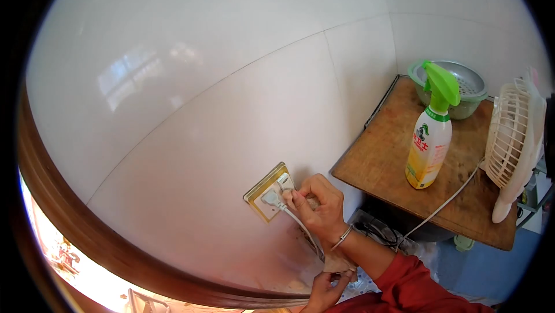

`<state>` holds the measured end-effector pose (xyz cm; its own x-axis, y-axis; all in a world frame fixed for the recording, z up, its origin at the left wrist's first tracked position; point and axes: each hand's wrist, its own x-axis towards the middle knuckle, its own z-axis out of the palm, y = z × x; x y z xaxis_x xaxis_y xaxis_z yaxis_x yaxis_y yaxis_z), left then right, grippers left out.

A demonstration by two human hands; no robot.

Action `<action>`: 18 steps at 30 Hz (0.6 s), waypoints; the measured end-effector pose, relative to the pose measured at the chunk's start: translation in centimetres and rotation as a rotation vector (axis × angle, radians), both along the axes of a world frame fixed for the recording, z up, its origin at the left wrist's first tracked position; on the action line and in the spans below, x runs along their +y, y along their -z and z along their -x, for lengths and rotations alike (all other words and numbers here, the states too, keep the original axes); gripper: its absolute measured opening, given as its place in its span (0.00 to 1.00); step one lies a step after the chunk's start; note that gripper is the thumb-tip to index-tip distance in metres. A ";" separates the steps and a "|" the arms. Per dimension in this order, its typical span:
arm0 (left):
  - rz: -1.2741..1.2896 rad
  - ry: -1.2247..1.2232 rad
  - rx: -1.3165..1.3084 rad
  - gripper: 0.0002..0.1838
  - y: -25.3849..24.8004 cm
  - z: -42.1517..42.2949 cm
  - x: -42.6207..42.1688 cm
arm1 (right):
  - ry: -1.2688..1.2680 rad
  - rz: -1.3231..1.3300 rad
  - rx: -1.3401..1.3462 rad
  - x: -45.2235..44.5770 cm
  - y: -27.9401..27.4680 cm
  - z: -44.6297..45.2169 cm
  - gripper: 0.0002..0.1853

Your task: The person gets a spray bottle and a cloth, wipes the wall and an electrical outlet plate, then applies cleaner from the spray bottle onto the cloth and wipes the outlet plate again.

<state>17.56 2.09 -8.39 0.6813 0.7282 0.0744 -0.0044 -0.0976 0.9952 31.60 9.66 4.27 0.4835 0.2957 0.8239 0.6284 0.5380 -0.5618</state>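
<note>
Holding crumpled beige cloth in curled left hand, pinching more in nearly closed right hand, beside gold-trimmed white wall socket; likely soft, light, best gripped bunched.

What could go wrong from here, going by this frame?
The right hand is at the wall outlet, where a white plug sits. If the cloth at the left hand is damp, which I can't tell, moisture might get in. The white cord runs down close to both hands, so a snag could tug the plug loose.
</note>
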 end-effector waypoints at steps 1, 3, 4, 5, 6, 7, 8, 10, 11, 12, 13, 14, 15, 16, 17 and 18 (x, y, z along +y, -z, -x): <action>-0.014 -0.004 0.025 0.15 0.4 0.1 0.0 | 0.002 -0.001 -0.001 -0.1 0.4 -0.1 0.08; -0.031 -0.007 0.049 0.15 -0.6 0.0 -0.4 | -0.006 0.078 -0.016 -0.4 1.4 -0.2 0.08; 0.002 0.011 0.064 0.15 -2.6 -0.2 -0.9 | -0.003 0.075 -0.015 -0.6 2.1 -0.3 0.08; 0.035 0.028 0.079 0.16 -3.7 -0.3 -1.1 | -0.057 0.117 0.009 -0.9 2.9 -0.3 0.08; 0.033 0.031 0.081 0.16 -3.0 -0.1 -1.0 | -0.111 0.158 0.034 -1.2 3.7 -0.2 0.07; -0.083 -0.007 0.211 0.16 -1.6 0.2 -0.8 | -0.109 0.155 0.035 -1.5 4.5 -0.2 0.07; -0.198 -0.047 0.339 0.16 -0.4 0.4 -0.7 | -0.118 0.191 0.063 -2.0 5.2 -0.2 0.08; -0.101 -0.009 0.290 0.16 0.4 0.5 -0.7 | -0.127 0.229 0.092 -2.5 6.9 -0.2 0.08; -0.003 0.029 0.241 0.16 0.9 0.5 -0.7 | -0.151 0.287 0.186 -2.5 7.8 -0.3 0.08; -0.003 0.030 0.242 0.16 2.1 0.6 -0.6 | -0.175 0.345 0.282 -2.6 8.4 -0.4 0.07; 0.056 0.011 0.173 0.16 3.5 0.7 -0.4 | -0.174 0.345 0.283 -2.8 8.5 -0.5 0.07; 0.116 -0.008 0.104 0.16 4.7 0.7 -0.1 | -0.214 0.355 0.376 -3.1 8.7 -0.6 0.06; 0.117 -0.006 0.107 0.16 4.8 0.6 0.0 | -0.254 0.364 0.469 -3.4 8.5 -0.7 0.05; 0.159 -0.049 0.084 0.15 4.9 0.5 0.1 | -0.254 0.363 0.470 -3.8 8.1 -0.7 0.05; 0.202 -0.091 0.061 0.14 5.1 0.5 0.3 | -0.301 0.340 0.541 -4.5 7.4 -0.7 0.05; 0.202 -0.090 0.064 0.14 5.9 0.6 0.7 | -0.347 0.315 0.613 -5.2 6.6 -0.7 0.04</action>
<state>16.93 2.81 -14.31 0.6115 0.7820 -0.1205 0.0588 0.1070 0.9925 32.30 4.45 -2.37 0.6630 0.6899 0.2906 -0.0197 0.4042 -0.9145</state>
